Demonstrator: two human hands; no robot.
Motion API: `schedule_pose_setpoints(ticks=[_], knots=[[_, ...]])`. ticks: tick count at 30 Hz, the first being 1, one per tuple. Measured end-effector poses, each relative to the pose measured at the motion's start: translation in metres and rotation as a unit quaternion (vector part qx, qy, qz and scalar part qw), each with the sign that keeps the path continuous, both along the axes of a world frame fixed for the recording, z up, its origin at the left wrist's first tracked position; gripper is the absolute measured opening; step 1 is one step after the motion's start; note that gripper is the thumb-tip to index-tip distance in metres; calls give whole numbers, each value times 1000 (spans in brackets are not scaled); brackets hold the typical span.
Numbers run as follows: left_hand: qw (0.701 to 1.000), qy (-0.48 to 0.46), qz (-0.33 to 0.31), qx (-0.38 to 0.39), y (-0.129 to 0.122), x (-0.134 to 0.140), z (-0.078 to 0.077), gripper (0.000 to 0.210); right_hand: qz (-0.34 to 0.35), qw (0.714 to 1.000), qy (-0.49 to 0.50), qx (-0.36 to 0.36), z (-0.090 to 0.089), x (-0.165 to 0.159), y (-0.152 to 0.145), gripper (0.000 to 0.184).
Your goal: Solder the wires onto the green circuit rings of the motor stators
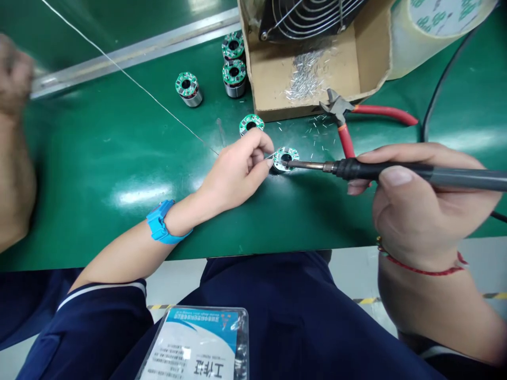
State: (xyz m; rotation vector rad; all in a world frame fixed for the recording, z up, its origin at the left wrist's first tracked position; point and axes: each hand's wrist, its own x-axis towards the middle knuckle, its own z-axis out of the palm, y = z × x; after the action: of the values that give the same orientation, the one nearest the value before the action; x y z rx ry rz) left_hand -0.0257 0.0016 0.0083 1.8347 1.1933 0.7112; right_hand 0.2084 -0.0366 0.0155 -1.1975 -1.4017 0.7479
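My left hand (241,171) is closed in a pinch on a thin solder wire (105,54), whose end pokes out toward a small motor with a round green circuit board (293,153). That wire trails away to the upper left. In my right hand (423,206) is a soldering iron (352,169), gripped like a pen. Its metal tip rests at the board's lower edge, close to the wire end. Just behind my left fingers stands another motor with a ring-shaped board (244,123), its lower part hidden by the hand.
More board-topped motors (191,95) stand farther back. A cardboard box (273,97) holds a fan (312,16) and many cut metal pins (304,76); some pins lie outside. Red-handled cutters (384,112), a tape roll (420,47) and a black cable (441,74) are right. Another person's arm (16,174) is left.
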Motion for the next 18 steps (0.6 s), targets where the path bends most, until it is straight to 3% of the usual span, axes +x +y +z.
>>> schedule_pose_setpoints(ticks=[4,18], knots=[[999,14,-31,-16,2,1,-4,37,5,1000,-14,-5,6,0,4,16],[999,14,-37,-10,3,1,-7,34,-13,999,-44,-20,15,0,7,16]])
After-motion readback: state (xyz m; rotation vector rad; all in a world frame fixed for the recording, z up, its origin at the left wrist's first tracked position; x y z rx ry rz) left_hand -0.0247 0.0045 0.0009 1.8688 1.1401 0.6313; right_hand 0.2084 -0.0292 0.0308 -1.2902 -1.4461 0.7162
